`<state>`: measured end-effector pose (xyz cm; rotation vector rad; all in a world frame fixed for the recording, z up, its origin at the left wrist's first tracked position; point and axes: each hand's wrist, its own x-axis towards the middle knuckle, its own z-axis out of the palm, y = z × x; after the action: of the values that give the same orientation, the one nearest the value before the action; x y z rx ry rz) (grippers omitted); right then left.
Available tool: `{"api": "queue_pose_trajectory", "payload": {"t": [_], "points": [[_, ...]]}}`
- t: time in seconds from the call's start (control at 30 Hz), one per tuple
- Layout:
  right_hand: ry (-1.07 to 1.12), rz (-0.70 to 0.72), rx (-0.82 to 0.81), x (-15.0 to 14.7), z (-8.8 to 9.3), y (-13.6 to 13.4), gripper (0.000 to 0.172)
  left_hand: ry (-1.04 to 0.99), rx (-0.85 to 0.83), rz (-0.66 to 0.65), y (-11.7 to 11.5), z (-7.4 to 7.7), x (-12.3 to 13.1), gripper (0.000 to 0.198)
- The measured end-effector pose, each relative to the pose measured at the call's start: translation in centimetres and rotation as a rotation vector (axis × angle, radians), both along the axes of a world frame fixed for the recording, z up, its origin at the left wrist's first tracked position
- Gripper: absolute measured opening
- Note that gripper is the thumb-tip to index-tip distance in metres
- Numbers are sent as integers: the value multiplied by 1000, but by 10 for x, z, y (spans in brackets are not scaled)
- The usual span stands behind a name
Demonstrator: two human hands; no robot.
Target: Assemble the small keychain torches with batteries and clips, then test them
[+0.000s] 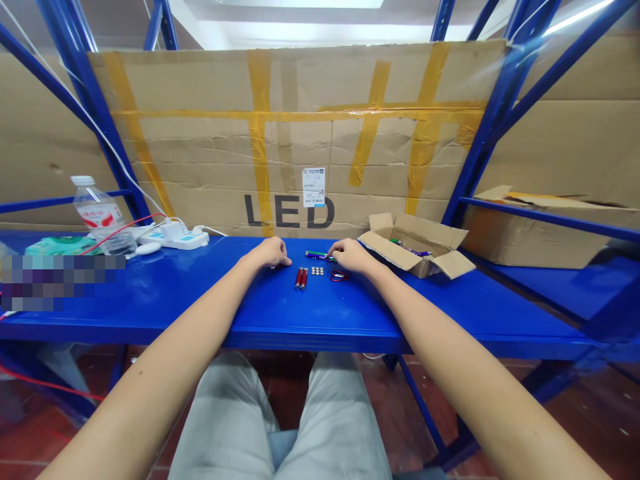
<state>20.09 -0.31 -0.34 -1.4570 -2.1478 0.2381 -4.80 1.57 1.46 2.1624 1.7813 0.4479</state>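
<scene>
Workstation seen from above: a glossy blue metal table (200, 293) set inside a blue steel rack (90, 100), backed by a wall of flattened cardboard (200, 167) patched with yellow tape and printed "LED", with a white label (313, 187) above the letters.

At far left stand a clear water bottle (100, 213) and a green packet (60, 245). Beside them lies a white power strip (175, 237), crossed by a red wire (120, 230).

At centre the left hand (273, 253) rests knuckles-up on the table, its fingers curled under. Whether they hold anything cannot be told. Just to its right lie two red tubes (301, 277) side by side, then a small cluster of button cells (317, 271). Behind these lies a slim blue-green torch (316, 255), flat and crosswise. The right hand (353, 255) meets the torch's right end, with its fingers closed on it. A red ring (339, 275) lies on the table just below this hand.

Further right, an open small box (425, 263) sits on the table with its flaps spread and more slim items inside. Beyond a slanted rack post, a larger box (540, 233) rests on a side shelf (550, 287).

Below the table edge are the person's grey trousers (230, 413) and a reddish tiled floor (390, 400).
</scene>
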Motion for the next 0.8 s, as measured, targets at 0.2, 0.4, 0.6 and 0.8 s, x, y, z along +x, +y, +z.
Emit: {"api": "queue_pose_trajectory", "payload": {"t": [0.2,0.4,0.6,0.8], "points": [[2,-5,-16,0,1,-2,29,-64,12,-12,-1,-1,3,26],[1,-6,-19,0,3,-4,29,-141,-75,75,-6,5,5,11],[-17,3,-18,0,3,-4,30,-188,-166,-2,-2,2,4,10],[-16,0,-17,1,3,-3,29,-267,-285,-121,-3,4,-1,12]]}}
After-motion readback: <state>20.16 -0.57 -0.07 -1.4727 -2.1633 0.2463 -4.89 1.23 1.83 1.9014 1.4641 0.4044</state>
